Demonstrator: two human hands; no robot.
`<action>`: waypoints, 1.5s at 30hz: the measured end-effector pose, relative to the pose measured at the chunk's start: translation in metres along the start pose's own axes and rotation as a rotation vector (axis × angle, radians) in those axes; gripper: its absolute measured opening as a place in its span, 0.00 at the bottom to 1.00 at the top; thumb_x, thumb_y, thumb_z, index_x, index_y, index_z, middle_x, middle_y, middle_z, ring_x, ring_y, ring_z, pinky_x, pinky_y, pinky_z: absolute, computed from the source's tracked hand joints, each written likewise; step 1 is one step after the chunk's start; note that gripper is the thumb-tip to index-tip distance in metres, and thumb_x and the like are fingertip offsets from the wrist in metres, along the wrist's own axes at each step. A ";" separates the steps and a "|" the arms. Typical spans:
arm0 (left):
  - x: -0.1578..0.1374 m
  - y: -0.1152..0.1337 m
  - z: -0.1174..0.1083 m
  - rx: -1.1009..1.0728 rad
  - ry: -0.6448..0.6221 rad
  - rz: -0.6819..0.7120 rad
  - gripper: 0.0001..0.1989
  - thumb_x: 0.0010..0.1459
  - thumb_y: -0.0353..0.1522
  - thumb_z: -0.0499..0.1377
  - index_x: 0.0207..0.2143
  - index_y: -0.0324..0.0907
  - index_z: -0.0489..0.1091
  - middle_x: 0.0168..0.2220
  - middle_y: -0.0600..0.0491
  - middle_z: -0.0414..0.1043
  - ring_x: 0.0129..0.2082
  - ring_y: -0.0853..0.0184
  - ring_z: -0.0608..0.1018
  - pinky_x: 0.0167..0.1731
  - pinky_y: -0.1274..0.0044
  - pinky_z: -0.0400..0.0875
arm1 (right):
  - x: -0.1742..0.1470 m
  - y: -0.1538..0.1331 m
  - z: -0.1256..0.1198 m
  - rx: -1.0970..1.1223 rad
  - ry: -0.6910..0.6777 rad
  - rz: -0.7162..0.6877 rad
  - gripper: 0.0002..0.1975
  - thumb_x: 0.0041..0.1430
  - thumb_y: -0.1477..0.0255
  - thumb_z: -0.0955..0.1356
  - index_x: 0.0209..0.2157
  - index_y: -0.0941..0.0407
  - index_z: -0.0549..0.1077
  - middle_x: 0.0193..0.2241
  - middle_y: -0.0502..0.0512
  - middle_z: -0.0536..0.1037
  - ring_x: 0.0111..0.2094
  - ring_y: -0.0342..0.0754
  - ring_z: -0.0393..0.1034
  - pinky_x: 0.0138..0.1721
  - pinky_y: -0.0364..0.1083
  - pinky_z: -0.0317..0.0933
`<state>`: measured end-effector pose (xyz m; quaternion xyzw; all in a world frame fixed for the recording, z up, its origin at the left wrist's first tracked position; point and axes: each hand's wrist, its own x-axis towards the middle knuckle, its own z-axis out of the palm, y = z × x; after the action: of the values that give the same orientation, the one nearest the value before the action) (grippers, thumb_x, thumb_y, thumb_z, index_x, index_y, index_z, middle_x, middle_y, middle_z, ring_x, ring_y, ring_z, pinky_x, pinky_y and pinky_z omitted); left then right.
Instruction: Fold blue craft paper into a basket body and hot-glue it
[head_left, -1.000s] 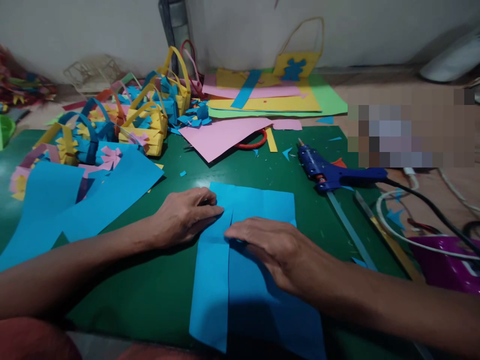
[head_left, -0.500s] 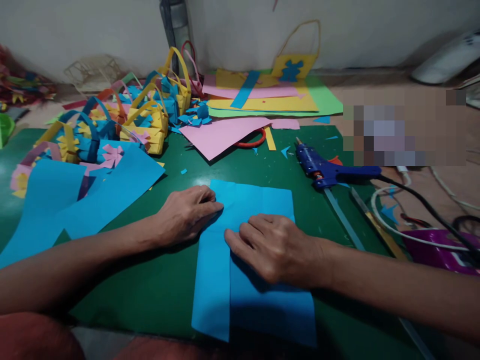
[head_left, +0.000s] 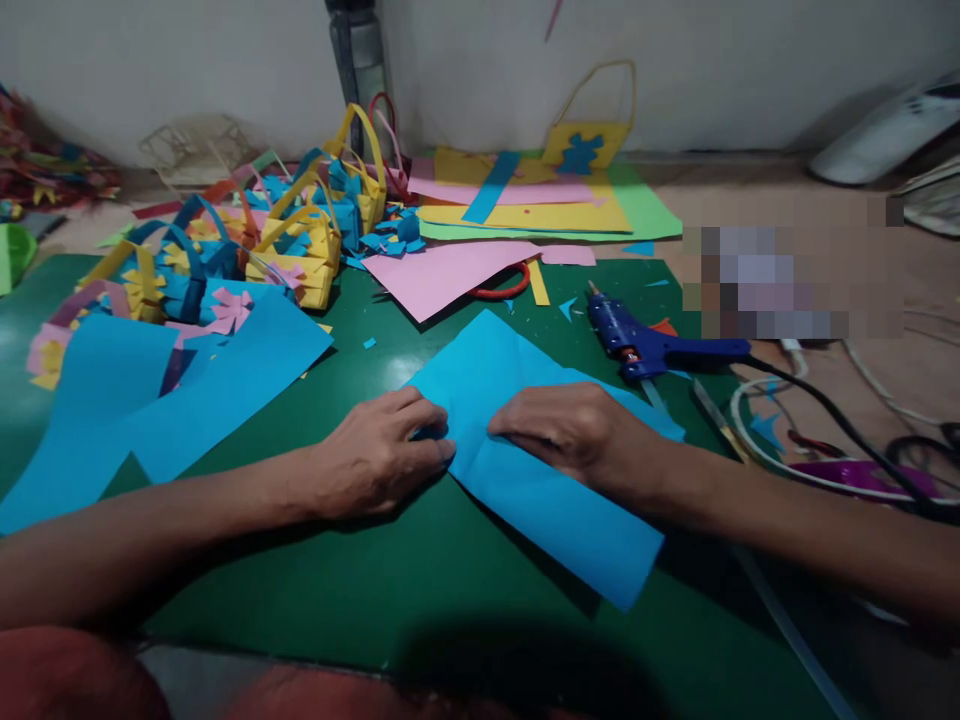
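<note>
A sheet of blue paper (head_left: 570, 515) with a folded-over flap lies turned at an angle on the green board (head_left: 300, 590). My left hand (head_left: 390, 440) grips its left edge, thumb and fingers pinched together. Over the middle of the sheet, my right hand (head_left: 570, 425) pinches the paper with bent fingers and covers part of it. Another piece of blue paper (head_left: 225, 390) rests on the board at the left, apart from my hands.
Small paper baskets (head_left: 300, 255) crowd the back left. Pink paper (head_left: 442, 275) partly covers red-handled scissors (head_left: 510, 285). A blue glue gun (head_left: 645, 340) with its cord lies at the right, near a cutter (head_left: 716, 415). Stacked coloured sheets (head_left: 645, 205) lie behind.
The blue sheet has turned anticlockwise, its lower end swinging to the right. My right hand has moved slightly up and right, and my left hand slightly down, both still on the paper.
</note>
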<state>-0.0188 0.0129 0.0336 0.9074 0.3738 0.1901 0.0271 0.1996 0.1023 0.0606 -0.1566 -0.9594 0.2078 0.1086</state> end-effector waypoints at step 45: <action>0.006 -0.030 -0.001 0.069 -0.052 -0.041 0.13 0.63 0.32 0.46 0.43 0.42 0.68 0.38 0.46 0.67 0.33 0.66 0.69 0.28 0.76 0.64 | -0.003 -0.016 0.022 -0.450 -0.016 -0.078 0.14 0.54 0.83 0.58 0.36 0.57 0.71 0.27 0.56 0.70 0.27 0.48 0.61 0.30 0.47 0.51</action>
<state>-0.0359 0.0384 0.0308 0.9045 0.3979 0.1530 0.0095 0.1921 0.0795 0.0472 -0.1382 -0.9877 -0.0147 0.0714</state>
